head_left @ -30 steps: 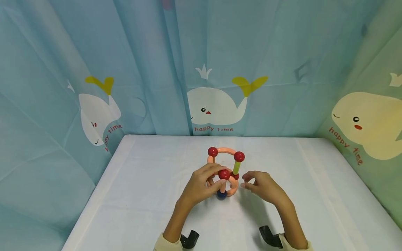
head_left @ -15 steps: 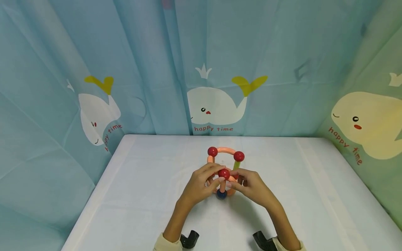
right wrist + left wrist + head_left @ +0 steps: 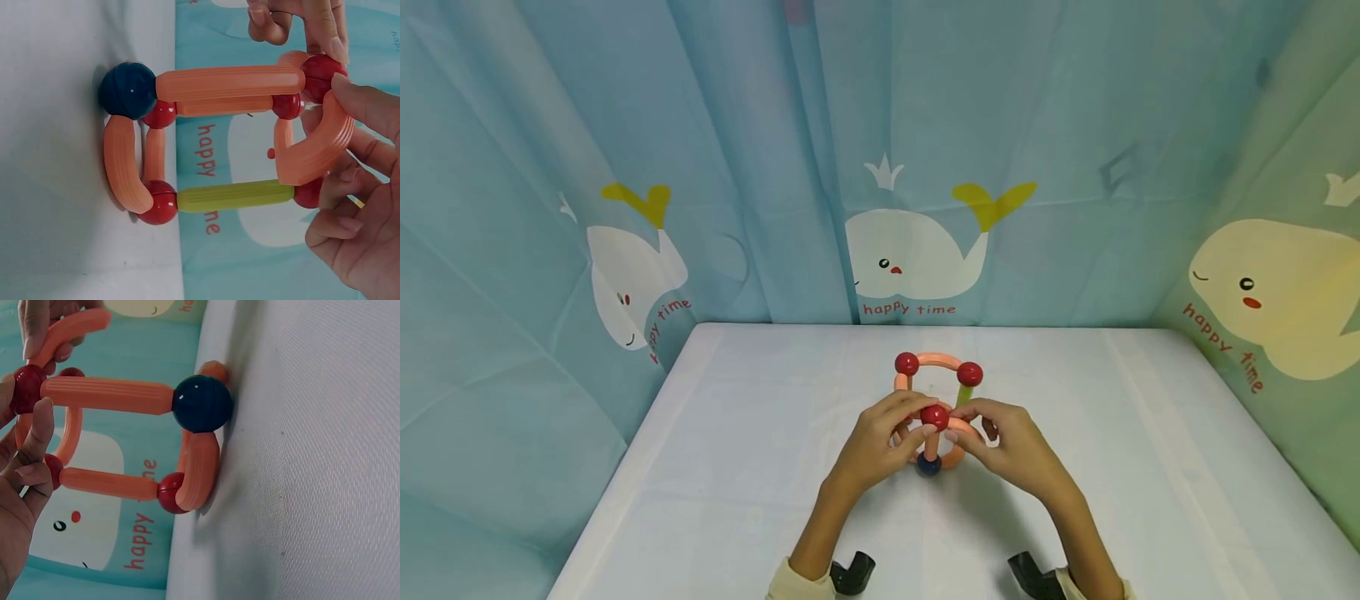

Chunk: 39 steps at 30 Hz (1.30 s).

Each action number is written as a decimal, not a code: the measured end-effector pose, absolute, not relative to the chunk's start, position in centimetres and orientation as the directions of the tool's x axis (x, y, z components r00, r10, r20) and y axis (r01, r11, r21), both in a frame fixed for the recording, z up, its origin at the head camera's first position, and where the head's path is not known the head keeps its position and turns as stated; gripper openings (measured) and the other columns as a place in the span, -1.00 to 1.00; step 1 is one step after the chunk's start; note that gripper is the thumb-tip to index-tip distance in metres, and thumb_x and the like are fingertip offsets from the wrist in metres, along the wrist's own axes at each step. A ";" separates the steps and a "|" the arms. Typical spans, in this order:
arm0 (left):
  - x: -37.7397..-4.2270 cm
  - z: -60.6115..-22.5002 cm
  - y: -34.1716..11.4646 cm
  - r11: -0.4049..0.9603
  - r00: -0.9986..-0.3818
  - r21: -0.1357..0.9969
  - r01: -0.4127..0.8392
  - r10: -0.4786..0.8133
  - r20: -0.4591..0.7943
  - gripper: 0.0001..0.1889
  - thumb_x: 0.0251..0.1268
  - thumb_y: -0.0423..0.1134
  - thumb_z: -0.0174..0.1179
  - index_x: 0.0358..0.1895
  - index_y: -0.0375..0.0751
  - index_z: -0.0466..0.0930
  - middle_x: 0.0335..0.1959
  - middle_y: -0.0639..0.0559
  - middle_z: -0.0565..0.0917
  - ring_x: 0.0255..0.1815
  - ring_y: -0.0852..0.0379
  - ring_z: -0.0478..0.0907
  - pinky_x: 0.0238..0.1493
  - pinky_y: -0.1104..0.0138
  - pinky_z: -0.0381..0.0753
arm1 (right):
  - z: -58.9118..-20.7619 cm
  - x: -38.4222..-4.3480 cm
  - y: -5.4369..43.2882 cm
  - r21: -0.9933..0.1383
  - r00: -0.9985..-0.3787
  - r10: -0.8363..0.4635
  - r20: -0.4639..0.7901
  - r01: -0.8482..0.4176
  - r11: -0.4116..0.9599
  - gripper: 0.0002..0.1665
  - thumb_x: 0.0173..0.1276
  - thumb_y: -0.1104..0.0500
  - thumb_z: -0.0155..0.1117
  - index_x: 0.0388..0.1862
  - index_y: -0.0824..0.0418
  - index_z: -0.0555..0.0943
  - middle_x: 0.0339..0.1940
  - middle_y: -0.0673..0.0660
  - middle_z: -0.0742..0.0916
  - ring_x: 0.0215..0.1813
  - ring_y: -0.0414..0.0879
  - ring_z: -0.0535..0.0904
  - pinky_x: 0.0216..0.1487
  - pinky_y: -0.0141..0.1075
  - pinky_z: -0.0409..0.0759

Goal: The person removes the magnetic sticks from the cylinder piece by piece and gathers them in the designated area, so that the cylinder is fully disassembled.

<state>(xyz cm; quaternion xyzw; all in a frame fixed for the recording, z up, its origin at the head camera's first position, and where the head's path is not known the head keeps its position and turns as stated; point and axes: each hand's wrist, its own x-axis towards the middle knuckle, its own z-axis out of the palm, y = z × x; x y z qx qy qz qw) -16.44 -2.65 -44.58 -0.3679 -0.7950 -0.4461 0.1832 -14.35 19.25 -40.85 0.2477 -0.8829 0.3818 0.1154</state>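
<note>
A frame of magnetic rods and balls stands on the table, with a blue ball (image 3: 928,463) at its near bottom corner. My left hand (image 3: 876,440) pinches the red ball (image 3: 935,417) on top of the straight orange rod (image 3: 231,82) that rises from the blue one. With thumb and fingers, my right hand (image 3: 1015,446) holds a curved orange rod (image 3: 319,147), one end at that red ball. Its other end sticks out free to the right, as the left wrist view shows. Behind my right fingers, a green rod (image 3: 237,195) stands upright, partly hidden in the head view.
A white-covered table (image 3: 760,467) lies under the frame. Behind it hangs a blue curtain (image 3: 760,167) printed with whales. Black wrist-camera mounts (image 3: 853,573) sit at both cuffs, near the table's front.
My right hand has come in leftward to the red ball, and the curved orange rod in its fingers now shows its free end pointing right. My left hand stays in place.
</note>
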 end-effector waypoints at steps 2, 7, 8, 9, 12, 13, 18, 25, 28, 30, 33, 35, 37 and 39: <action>-16.5 -44.6 -2.7 0.331 -0.658 0.570 0.752 0.422 0.624 -0.67 0.40 -0.12 0.19 0.16 -0.08 0.59 0.03 0.06 0.63 -0.40 0.36 0.43 -0.43 0.49 0.56 | -40.7 -14.2 19.2 -0.579 -0.848 -0.331 0.415 -0.526 0.623 -0.82 0.18 0.06 0.49 -0.24 -0.03 0.71 -0.47 -0.23 0.59 -0.46 -0.18 0.40 -0.47 -0.43 0.38; -16.6 -44.7 -2.6 0.318 -0.638 0.554 0.769 0.420 0.645 -0.68 0.38 -0.14 0.20 0.15 -0.07 0.59 -0.02 0.07 0.63 -0.39 0.34 0.43 -0.42 0.49 0.56 | -40.7 -13.9 19.1 -0.496 -0.821 -0.304 0.483 -0.542 0.678 -0.81 0.13 0.04 0.52 -0.26 -0.05 0.72 -0.44 -0.21 0.56 -0.35 -0.21 0.43 -0.41 -0.39 0.46; -16.6 -44.7 -2.6 0.315 -0.634 0.551 0.773 0.420 0.650 -0.68 0.38 -0.14 0.21 0.15 -0.07 0.59 -0.03 0.07 0.63 -0.39 0.34 0.43 -0.43 0.48 0.56 | -40.7 -13.8 19.1 -0.479 -0.812 -0.303 0.498 -0.549 0.685 -0.81 0.13 0.04 0.52 -0.26 -0.05 0.71 -0.43 -0.21 0.56 -0.34 -0.23 0.43 -0.40 -0.38 0.48; -16.6 -44.7 -2.6 0.313 -0.631 0.548 0.776 0.419 0.653 -0.68 0.37 -0.14 0.22 0.14 -0.07 0.59 -0.03 0.07 0.63 -0.39 0.33 0.43 -0.43 0.47 0.56 | -40.7 -13.8 19.1 -0.463 -0.804 -0.304 0.512 -0.556 0.690 -0.80 0.12 0.04 0.53 -0.27 -0.05 0.71 -0.44 -0.21 0.56 -0.33 -0.26 0.42 -0.39 -0.38 0.50; -16.7 -44.7 -2.6 0.303 -0.623 0.545 0.782 0.418 0.661 -0.68 0.37 -0.15 0.22 0.14 -0.07 0.59 -0.04 0.07 0.63 -0.40 0.33 0.42 -0.45 0.44 0.57 | -40.8 -13.8 19.0 -0.423 -0.777 -0.312 0.547 -0.578 0.698 -0.81 0.10 0.06 0.54 -0.30 -0.04 0.71 -0.43 -0.21 0.56 -0.30 -0.33 0.41 -0.35 -0.34 0.56; -16.7 -44.7 -2.6 0.301 -0.622 0.545 0.783 0.418 0.662 -0.68 0.37 -0.15 0.22 0.14 -0.07 0.59 -0.04 0.07 0.63 -0.41 0.33 0.42 -0.46 0.43 0.57 | -40.9 -13.9 18.9 -0.411 -0.769 -0.315 0.557 -0.584 0.699 -0.81 0.10 0.07 0.54 -0.31 -0.03 0.70 -0.43 -0.21 0.57 -0.30 -0.34 0.42 -0.34 -0.34 0.57; -16.6 -44.7 -2.7 0.295 -0.627 0.554 0.778 0.420 0.657 -0.69 0.38 -0.16 0.21 0.15 -0.07 0.59 -0.04 0.07 0.63 -0.41 0.33 0.42 -0.46 0.44 0.57 | -41.1 -14.1 18.8 -0.389 -0.743 -0.327 0.585 -0.610 0.690 -0.83 0.10 0.10 0.53 -0.33 -0.01 0.69 -0.40 -0.19 0.62 -0.29 -0.32 0.46 -0.34 -0.31 0.59; -16.6 -44.6 -2.7 0.298 -0.630 0.556 0.776 0.421 0.653 -0.69 0.38 -0.17 0.20 0.14 -0.07 0.58 -0.03 0.06 0.63 -0.39 0.32 0.44 -0.44 0.45 0.58 | -41.2 -14.3 18.7 -0.386 -0.707 -0.334 0.623 -0.650 0.655 -0.83 0.10 0.16 0.50 -0.33 -0.01 0.68 -0.38 -0.19 0.66 -0.33 -0.24 0.45 -0.40 -0.37 0.52; -16.6 -44.6 -2.7 0.296 -0.632 0.560 0.774 0.421 0.651 -0.69 0.39 -0.16 0.20 0.14 -0.08 0.59 -0.04 0.06 0.64 -0.40 0.34 0.44 -0.43 0.46 0.58 | -41.2 -14.3 18.7 -0.377 -0.697 -0.337 0.633 -0.658 0.652 -0.84 0.09 0.17 0.48 -0.35 0.01 0.66 -0.41 -0.18 0.66 -0.35 -0.27 0.41 -0.44 -0.43 0.46; -16.6 -44.6 -2.7 0.296 -0.635 0.563 0.771 0.420 0.649 -0.69 0.39 -0.16 0.19 0.14 -0.08 0.58 -0.04 0.06 0.64 -0.40 0.34 0.44 -0.43 0.46 0.58 | -41.2 -14.3 18.7 -0.373 -0.695 -0.337 0.635 -0.658 0.654 -0.84 0.08 0.18 0.47 -0.36 0.02 0.65 -0.42 -0.17 0.66 -0.35 -0.30 0.39 -0.44 -0.45 0.44; -16.6 -44.6 -2.7 0.294 -0.634 0.564 0.772 0.420 0.649 -0.70 0.39 -0.16 0.19 0.14 -0.08 0.58 -0.04 0.06 0.63 -0.41 0.34 0.44 -0.44 0.47 0.58 | -41.2 -14.3 18.8 -0.378 -0.695 -0.332 0.638 -0.658 0.651 -0.83 0.07 0.20 0.47 -0.37 0.02 0.65 -0.42 -0.16 0.65 -0.36 -0.32 0.39 -0.45 -0.43 0.45; -16.6 -44.6 -2.7 0.291 -0.633 0.565 0.772 0.420 0.650 -0.70 0.39 -0.16 0.19 0.14 -0.08 0.58 -0.04 0.06 0.63 -0.40 0.34 0.44 -0.44 0.46 0.58 | -41.1 -14.3 18.9 -0.386 -0.695 -0.329 0.639 -0.660 0.645 -0.81 0.06 0.21 0.49 -0.36 0.02 0.66 -0.41 -0.16 0.66 -0.36 -0.33 0.39 -0.45 -0.41 0.46; -16.6 -44.6 -2.7 0.286 -0.634 0.568 0.772 0.420 0.650 -0.70 0.39 -0.16 0.19 0.13 -0.08 0.58 -0.04 0.06 0.63 -0.40 0.34 0.45 -0.44 0.44 0.59 | -41.0 -14.3 19.0 -0.401 -0.699 -0.325 0.637 -0.661 0.634 -0.80 0.06 0.21 0.51 -0.35 0.02 0.66 -0.40 -0.17 0.66 -0.36 -0.34 0.40 -0.45 -0.42 0.45; -16.5 -44.6 -2.7 0.283 -0.636 0.572 0.770 0.418 0.649 -0.70 0.39 -0.17 0.19 0.13 -0.09 0.58 -0.04 0.06 0.63 -0.40 0.34 0.45 -0.45 0.41 0.60 | -40.9 -14.4 19.2 -0.430 -0.709 -0.328 0.625 -0.663 0.613 -0.80 0.09 0.22 0.51 -0.34 0.01 0.66 -0.39 -0.17 0.66 -0.37 -0.34 0.41 -0.44 -0.44 0.43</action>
